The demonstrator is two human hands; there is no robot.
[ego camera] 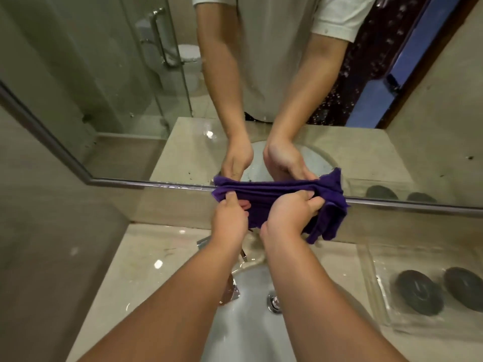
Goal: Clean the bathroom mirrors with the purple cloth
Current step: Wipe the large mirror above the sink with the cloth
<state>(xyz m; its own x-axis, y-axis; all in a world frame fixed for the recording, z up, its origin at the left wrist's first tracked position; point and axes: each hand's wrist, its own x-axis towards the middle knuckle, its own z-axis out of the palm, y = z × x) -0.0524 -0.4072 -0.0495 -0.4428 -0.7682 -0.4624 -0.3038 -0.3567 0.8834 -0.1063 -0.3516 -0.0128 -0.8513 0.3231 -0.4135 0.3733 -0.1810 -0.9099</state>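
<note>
BATHROOM VANITY: Before the spotted mirror (pixel 91 74), a purple cloth (pixel 271 195) is being held bunched between two bare hands above the back of the white basin (pixel 248 330), level with the mirror's lower frame. The left hand (pixel 230 218) is being clamped on the cloth's left end, thumb on top. The right hand (pixel 287 214) is being curled tight round the right part, with loose folds hanging beyond it. The cloth is apparently being gathered or wrung into a pad, so wiping is judged not yet begun. The next move is likely to call for one hand to be freed and the pad to be pressed flat to the glass. Below, a chrome faucet (pixel 231 291) and drain (pixel 273 302) are being shown at the basin. At right, two dark oval objects (pixel 419 292), of a kind that cannot be told, are being held in a clear glass tray (pixel 376 262) on the counter (pixel 146 270).
</note>
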